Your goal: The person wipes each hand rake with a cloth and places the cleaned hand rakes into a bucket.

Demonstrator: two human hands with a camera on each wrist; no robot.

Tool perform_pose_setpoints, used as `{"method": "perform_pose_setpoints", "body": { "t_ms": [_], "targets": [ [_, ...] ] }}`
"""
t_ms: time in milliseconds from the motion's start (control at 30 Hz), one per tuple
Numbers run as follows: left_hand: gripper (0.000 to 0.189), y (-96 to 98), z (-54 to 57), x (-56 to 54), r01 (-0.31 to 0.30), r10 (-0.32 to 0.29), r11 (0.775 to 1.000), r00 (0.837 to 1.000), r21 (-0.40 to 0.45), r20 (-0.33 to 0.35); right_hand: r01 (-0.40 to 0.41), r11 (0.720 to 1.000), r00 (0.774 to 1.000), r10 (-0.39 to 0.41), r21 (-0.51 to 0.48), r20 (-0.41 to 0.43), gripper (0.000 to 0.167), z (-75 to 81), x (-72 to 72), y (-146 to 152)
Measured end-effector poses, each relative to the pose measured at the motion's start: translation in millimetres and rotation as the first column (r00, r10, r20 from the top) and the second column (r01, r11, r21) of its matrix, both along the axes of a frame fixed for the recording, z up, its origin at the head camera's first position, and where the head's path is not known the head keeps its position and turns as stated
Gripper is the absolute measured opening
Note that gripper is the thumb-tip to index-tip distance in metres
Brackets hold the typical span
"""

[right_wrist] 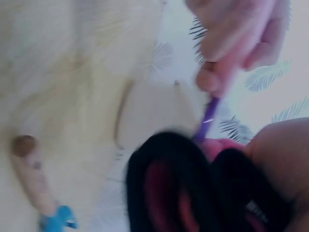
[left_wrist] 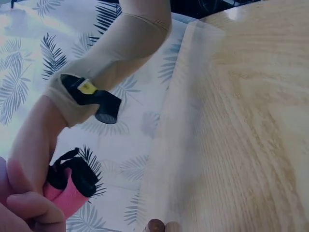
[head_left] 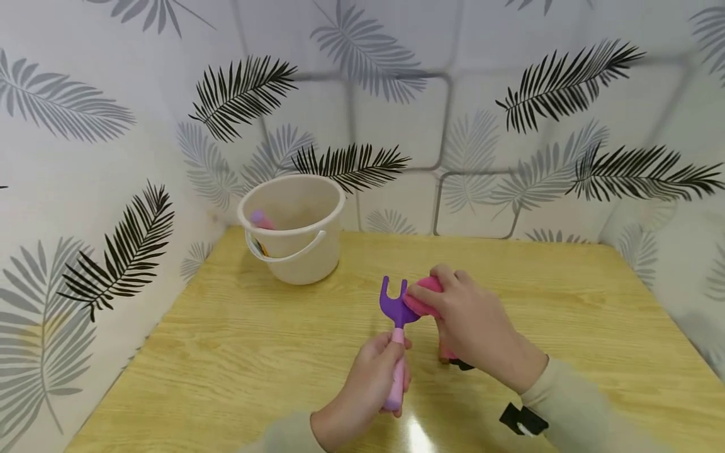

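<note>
In the head view my left hand (head_left: 368,374) grips the pink handle of a small toy garden fork (head_left: 398,311), its purple prongs pointing up and away. My right hand (head_left: 476,321) holds a soft pink thing with black trim (head_left: 423,294) against the side of the fork's head. The right wrist view shows a black-edged opening on this pink thing (right_wrist: 166,140), blurred; its kind is unclear. Beneath the right hand, partly covered, lies a wooden handle (head_left: 444,352). The right wrist view shows a wooden handle (right_wrist: 36,181) with a blue end.
A white bucket (head_left: 303,255) stands at the back left of the wooden table (head_left: 255,352). Inside it leans a pink and lilac handle (head_left: 262,219). Leaf-patterned sheeting (head_left: 396,126) rises behind the table and along its left side.
</note>
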State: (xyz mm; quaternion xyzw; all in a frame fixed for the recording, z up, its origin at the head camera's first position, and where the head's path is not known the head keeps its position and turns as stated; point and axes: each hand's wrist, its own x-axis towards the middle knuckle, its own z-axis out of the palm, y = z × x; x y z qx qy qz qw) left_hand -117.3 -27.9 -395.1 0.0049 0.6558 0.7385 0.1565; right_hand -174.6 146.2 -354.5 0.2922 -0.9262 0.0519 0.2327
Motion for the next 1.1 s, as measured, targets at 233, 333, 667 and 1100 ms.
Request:
{"method": "perform_pose_setpoints", "body": {
  "t_ms": [233, 333, 667, 1100],
  "targets": [
    [0.033, 3.5, -0.5, 3.1, 0.059, -0.060, 0.996, 0.998, -0.061, -0.006, -0.174, 0.940, 0.985, 0.171, 0.293, 0.038, 0.046, 29.3, 7.3, -23],
    [0.036, 5.2, -0.7, 3.2, 0.061, -0.063, 0.995, 0.998, -0.078, -0.021, -0.195, 0.916, 0.980, 0.199, 0.351, 0.026, 0.039, 34.4, 10.3, -33],
    [0.031, 5.8, -1.9, 2.6, 0.044, -0.048, 0.995, 0.998, -0.094, -0.050, -0.072, 0.921, 0.993, 0.102, 0.383, -0.058, 0.016, 29.9, -14.3, -53],
    [0.034, 4.0, -3.0, 2.9, 0.048, -0.050, 0.996, 0.998, -0.078, -0.026, -0.077, 0.983, 0.979, 0.042, 0.169, 0.201, 0.060, 40.6, 19.3, -12]
  ]
}}
